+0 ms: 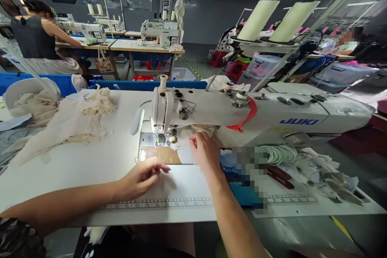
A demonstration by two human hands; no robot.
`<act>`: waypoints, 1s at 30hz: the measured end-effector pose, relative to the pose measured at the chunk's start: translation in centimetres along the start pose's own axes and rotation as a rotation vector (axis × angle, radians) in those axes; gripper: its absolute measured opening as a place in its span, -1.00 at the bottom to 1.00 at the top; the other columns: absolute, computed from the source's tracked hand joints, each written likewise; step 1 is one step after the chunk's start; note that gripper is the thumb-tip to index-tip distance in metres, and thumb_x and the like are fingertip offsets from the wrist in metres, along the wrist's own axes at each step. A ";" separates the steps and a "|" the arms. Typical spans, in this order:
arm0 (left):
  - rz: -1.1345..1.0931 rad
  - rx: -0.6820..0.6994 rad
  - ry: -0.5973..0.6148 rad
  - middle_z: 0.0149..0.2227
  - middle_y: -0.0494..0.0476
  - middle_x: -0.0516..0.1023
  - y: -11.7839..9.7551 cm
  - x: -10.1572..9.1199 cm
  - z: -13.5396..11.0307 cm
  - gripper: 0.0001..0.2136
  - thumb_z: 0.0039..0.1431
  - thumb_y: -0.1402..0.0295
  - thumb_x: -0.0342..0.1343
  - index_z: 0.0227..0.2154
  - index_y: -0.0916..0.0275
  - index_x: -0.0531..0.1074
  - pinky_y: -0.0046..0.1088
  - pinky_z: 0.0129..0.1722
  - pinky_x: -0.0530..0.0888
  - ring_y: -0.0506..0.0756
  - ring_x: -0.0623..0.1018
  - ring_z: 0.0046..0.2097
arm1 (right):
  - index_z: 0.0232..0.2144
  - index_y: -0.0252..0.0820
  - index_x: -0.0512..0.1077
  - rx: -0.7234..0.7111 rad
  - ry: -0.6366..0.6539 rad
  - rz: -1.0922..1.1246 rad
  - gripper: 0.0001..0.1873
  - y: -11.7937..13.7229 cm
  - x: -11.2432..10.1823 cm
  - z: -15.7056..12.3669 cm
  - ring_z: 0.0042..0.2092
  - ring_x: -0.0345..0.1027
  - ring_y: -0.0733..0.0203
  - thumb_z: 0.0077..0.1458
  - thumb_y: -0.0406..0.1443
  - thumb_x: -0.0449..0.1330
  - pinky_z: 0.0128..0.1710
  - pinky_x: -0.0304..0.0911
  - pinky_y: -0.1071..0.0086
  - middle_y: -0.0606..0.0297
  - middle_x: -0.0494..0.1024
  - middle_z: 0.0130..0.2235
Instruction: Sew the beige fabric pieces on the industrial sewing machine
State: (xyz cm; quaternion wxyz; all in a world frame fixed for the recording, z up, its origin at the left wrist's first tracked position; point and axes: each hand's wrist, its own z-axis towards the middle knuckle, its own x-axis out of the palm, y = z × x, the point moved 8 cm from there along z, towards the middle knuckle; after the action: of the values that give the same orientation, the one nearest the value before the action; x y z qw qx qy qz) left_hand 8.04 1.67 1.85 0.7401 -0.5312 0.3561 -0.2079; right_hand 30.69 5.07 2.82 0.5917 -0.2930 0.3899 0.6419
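Right hand (205, 152) pinches white cloth (184, 151) edge, just beside sewing machine (272, 115). Left hand (142, 177) curled on table (75, 165), grip unclear. Bare room leftward; scrap pile (96, 107) beyond.

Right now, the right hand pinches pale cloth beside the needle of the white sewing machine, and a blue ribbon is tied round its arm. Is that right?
No: the ribbon is red, not blue; the head view shows it. The right hand does pinch pale cloth at the white sewing machine.

Left hand (142, 177) loosely curled, palm down, right hand (205, 153) pinching, wrist raised
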 end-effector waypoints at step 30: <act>0.270 -0.083 -0.139 -0.53 -0.06 0.40 0.0 -0.1 5.8 -0.79 0.40 0.26 0.03 -0.38 0.19 0.28 -0.47 -0.41 0.36 0.00 0.37 -0.48 | -0.28 -0.08 0.49 -0.122 -0.022 0.505 -0.81 3.0 -4.6 -4.5 -0.37 0.43 0.20 0.32 -0.18 0.13 -0.32 0.41 0.28 0.17 0.64 -0.15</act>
State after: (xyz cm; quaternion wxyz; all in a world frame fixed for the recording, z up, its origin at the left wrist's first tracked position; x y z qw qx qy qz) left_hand 12.31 5.49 2.96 0.7615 -0.5217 0.3806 -0.0545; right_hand 27.94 -1.14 4.76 0.3980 -0.2144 0.4046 0.7949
